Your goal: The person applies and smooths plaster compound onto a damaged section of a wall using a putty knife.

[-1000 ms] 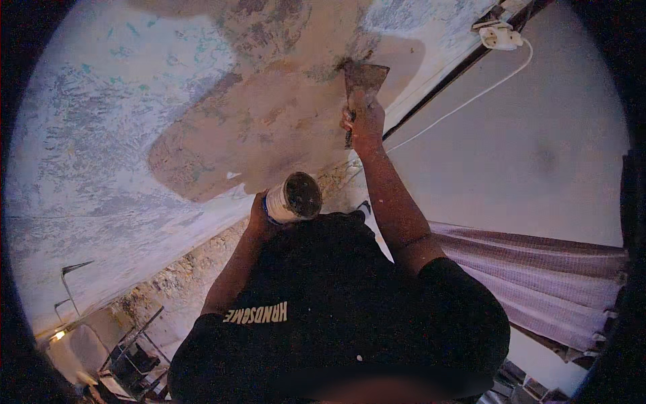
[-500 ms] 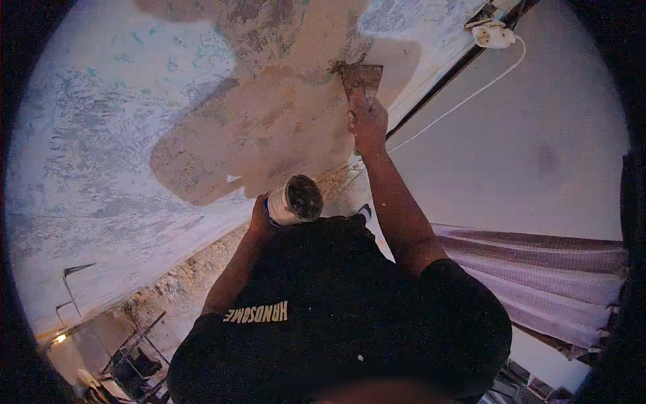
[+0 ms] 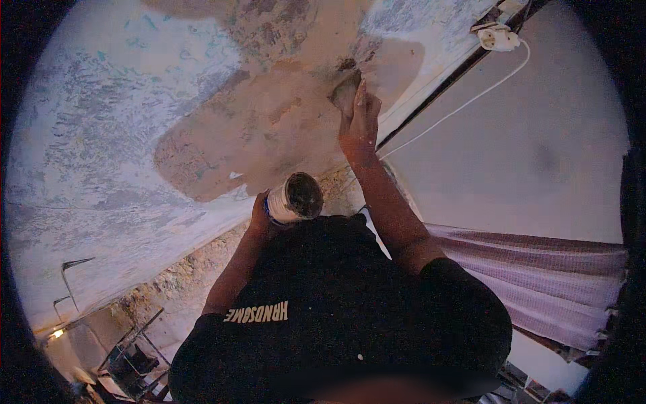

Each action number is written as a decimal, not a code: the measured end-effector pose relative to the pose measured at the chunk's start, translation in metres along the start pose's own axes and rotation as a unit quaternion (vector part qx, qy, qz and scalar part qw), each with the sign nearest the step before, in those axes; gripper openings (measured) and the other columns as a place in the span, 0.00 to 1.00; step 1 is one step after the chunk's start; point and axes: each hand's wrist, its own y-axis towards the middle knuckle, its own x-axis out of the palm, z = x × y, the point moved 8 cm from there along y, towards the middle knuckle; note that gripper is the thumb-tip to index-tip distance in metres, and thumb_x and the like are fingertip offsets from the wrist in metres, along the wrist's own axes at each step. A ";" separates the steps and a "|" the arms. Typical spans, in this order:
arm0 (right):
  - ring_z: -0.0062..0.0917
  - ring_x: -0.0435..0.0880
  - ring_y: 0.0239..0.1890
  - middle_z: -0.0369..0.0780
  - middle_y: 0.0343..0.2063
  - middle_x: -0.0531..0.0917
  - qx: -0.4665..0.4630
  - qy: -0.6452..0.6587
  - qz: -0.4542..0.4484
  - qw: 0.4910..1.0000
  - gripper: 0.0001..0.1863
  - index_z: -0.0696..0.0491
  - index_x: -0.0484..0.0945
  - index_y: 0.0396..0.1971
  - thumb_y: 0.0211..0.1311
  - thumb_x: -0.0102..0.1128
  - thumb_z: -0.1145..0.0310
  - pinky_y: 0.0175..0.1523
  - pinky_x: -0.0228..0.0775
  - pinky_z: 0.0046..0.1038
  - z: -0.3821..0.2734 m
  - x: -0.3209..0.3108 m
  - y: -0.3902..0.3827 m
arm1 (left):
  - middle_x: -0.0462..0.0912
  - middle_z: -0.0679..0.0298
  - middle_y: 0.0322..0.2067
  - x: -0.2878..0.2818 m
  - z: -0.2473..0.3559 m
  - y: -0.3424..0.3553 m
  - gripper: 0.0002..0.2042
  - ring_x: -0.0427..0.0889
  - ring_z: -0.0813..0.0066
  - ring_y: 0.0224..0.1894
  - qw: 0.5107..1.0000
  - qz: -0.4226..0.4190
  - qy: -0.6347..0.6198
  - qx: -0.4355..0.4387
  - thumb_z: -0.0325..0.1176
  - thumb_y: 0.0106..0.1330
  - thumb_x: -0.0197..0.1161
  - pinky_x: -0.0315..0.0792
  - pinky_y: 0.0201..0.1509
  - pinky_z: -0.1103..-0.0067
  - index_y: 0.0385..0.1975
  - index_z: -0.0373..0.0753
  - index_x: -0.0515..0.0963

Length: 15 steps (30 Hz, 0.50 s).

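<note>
My right hand (image 3: 360,131) is closed on a wide metal putty knife (image 3: 346,89), whose blade lies against a tan plaster patch (image 3: 269,121) on the mottled white wall (image 3: 101,128), beside a small dark spot in the patch. My left hand (image 3: 259,212) is closed around a pale cylindrical container (image 3: 286,205) held low near my black shirt, its open top showing a dark inside. The handle of the knife is mostly hidden by my fingers.
A white socket block (image 3: 498,38) with a white cable hangs by a dark strip at upper right, beside a smooth grey surface (image 3: 552,114). A striped curtain (image 3: 525,269) hangs at right. Metal hooks (image 3: 67,269), a metal frame (image 3: 134,343) and a small light (image 3: 58,333) are at lower left.
My right hand has moved slightly left and down, and the knife blade has turned from upright to tilted toward the left. My left hand and the container have barely moved.
</note>
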 end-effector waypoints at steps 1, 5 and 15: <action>0.49 0.70 0.44 0.56 0.43 0.69 0.002 -0.002 0.000 1.000 0.39 0.55 0.51 0.67 0.54 0.55 0.78 0.47 0.67 0.40 0.000 0.002 0.000 | 0.77 0.60 0.50 -0.003 0.017 -0.002 0.31 0.73 0.64 0.55 0.919 0.004 0.381 0.101 0.52 0.51 0.66 0.59 0.64 0.68 0.52 0.42 0.71; 0.45 0.70 0.40 0.54 0.44 0.67 -0.004 0.022 -0.011 1.000 0.42 0.58 0.44 0.68 0.56 0.57 0.78 0.44 0.67 0.39 -0.021 0.018 0.001 | 0.76 0.62 0.53 -0.032 -0.017 -0.004 0.33 0.69 0.65 0.59 0.576 0.120 0.750 0.302 0.54 0.51 0.65 0.54 0.67 0.69 0.55 0.44 0.68; 0.49 0.68 0.43 0.57 0.43 0.67 0.073 0.062 -0.032 0.995 0.42 0.61 0.41 0.67 0.57 0.55 0.78 0.48 0.64 0.41 -0.029 0.017 0.003 | 0.73 0.64 0.56 -0.006 0.013 0.002 0.33 0.70 0.65 0.58 0.687 -0.012 0.710 0.154 0.59 0.53 0.61 0.55 0.65 0.67 0.56 0.47 0.67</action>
